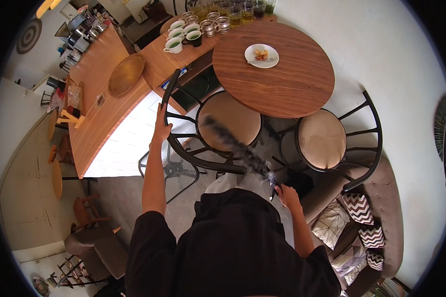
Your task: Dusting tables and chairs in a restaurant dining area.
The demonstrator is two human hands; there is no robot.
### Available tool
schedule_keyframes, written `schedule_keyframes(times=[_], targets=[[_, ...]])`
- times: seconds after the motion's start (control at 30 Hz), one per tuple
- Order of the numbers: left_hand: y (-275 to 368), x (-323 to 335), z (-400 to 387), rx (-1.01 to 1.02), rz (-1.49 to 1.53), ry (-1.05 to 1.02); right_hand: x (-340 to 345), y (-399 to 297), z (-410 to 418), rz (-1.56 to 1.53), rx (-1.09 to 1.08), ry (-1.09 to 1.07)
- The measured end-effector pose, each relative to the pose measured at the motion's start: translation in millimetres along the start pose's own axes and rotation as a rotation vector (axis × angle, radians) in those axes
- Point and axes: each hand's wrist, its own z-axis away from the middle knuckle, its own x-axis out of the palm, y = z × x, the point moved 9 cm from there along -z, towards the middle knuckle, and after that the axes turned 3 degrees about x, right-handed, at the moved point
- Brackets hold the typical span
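Observation:
My right hand (289, 196) grips the handle end of a dark feather duster (241, 148). The duster is blurred, and its tip reaches over the tan padded seat (226, 117) of a black-framed chair. My left hand (161, 124) rests on the curved black backrest (167, 97) of that same chair, fingers against the rail. Beyond the seat stands a round wooden table (282, 89), its edge partly over the chair. On the table a white plate (271, 64) holds a bit of food and a fork.
A second padded chair (321, 139) stands to the right, by a brown sofa (390, 208) with several cushions. Cups (174, 45) and glasses of liquid crowd the wooden counter (156, 59) at the back. A round brass-coloured tray (126, 75) lies on the counter's left part. A glass-topped table (174, 169) is low at left.

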Motion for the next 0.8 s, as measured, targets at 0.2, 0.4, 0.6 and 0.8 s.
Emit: schedule_keyframes(times=[0.2, 0.4, 0.6, 0.8], targets=[[5, -6, -2, 0.044, -0.226, 0.04, 52, 9, -56, -0.176, 0.064, 0.025], [41, 46, 70, -0.328, -0.214, 0.327, 38, -25, -41, -0.321, -0.044, 0.114], [21, 21, 86, -0.416, -0.174, 0.441, 54, -74, -62, -0.142, -0.15, 0.01], [16, 25, 87, -0.396, -0.153, 0.47, 35, -92, -101, -0.228, -0.279, 0.04]])
